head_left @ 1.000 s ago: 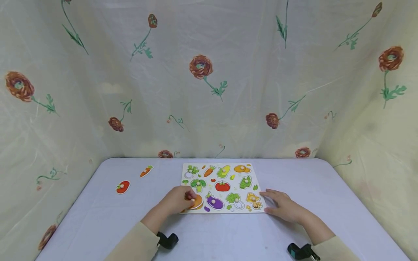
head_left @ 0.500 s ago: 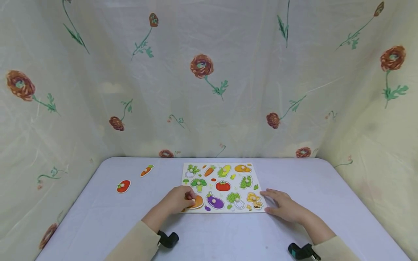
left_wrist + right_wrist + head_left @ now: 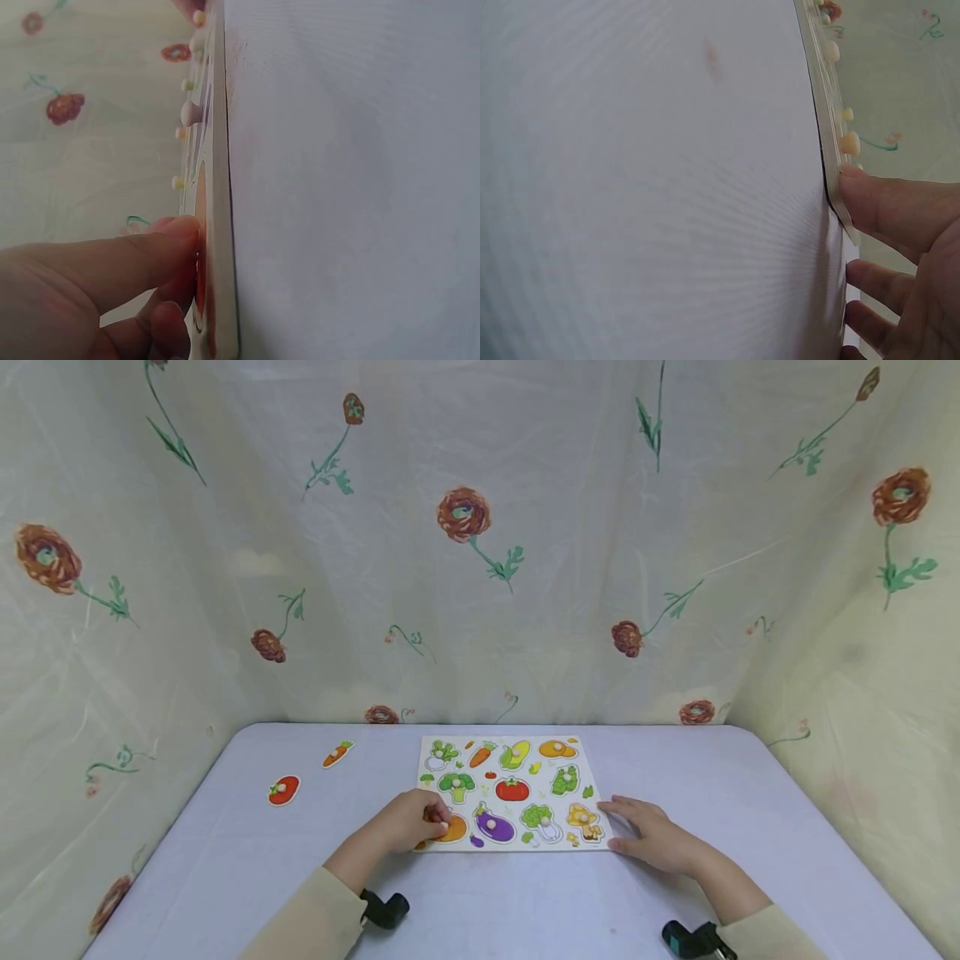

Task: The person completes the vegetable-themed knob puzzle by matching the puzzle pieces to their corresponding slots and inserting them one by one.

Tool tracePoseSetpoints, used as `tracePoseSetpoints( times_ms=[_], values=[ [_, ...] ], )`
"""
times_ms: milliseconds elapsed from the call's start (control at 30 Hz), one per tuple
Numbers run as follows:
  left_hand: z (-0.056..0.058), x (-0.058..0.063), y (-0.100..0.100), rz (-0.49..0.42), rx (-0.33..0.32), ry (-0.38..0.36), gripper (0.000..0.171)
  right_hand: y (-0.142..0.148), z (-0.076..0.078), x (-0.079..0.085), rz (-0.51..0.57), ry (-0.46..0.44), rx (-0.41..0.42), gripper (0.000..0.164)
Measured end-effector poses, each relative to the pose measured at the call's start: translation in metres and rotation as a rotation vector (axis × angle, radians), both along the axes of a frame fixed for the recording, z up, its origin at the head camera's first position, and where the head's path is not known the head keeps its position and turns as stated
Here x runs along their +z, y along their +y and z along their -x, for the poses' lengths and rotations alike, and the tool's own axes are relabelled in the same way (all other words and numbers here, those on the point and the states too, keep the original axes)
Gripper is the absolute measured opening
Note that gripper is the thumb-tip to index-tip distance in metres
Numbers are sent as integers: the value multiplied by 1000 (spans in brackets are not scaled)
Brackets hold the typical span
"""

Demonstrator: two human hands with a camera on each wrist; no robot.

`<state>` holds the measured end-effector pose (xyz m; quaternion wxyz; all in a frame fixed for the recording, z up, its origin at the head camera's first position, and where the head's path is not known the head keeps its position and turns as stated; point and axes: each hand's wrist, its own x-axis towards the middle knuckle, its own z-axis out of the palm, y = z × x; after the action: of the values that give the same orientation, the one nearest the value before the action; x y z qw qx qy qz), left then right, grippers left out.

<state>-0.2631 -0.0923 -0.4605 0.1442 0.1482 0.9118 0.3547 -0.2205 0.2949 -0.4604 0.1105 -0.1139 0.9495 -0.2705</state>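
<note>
A white knobbed puzzle board point(image 3: 463, 762) with vegetable pictures lies on the table. At its front left corner my left hand point(image 3: 408, 820) pinches the knob of a round orange vegetable piece point(image 3: 456, 828), perhaps a pumpkin. In the left wrist view the orange piece point(image 3: 200, 202) sits about level with the board's face; the fingers hide its knob. My right hand point(image 3: 652, 835) touches the board's right edge with fingers extended. The right wrist view has its thumb point(image 3: 862, 193) against the board's front right corner, other fingers spread on the cloth.
Two loose pieces lie on the table left of the board: a tomato piece point(image 3: 283, 791) and a carrot piece point(image 3: 337, 754). Among the pieces on the board are an eggplant point(image 3: 493, 825) and a broccoli point(image 3: 456, 787). A flowered curtain point(image 3: 555, 610) surrounds the table.
The orange piece, its white rim showing raised before, now lies flatter in the board under my left fingers. My right hand has stayed at the board's edge.
</note>
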Motion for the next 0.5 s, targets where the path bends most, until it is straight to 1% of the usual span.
tracePoseSetpoints(
  times_ms=[333, 500],
  values=[
    [1, -1, -2, -16, -9, -3, 8, 0, 1, -1, -11, 8, 12, 64],
    [1, -1, -2, -19, 2, -6, 8, 1, 1, -1, -8, 2, 5, 64]
  ],
)
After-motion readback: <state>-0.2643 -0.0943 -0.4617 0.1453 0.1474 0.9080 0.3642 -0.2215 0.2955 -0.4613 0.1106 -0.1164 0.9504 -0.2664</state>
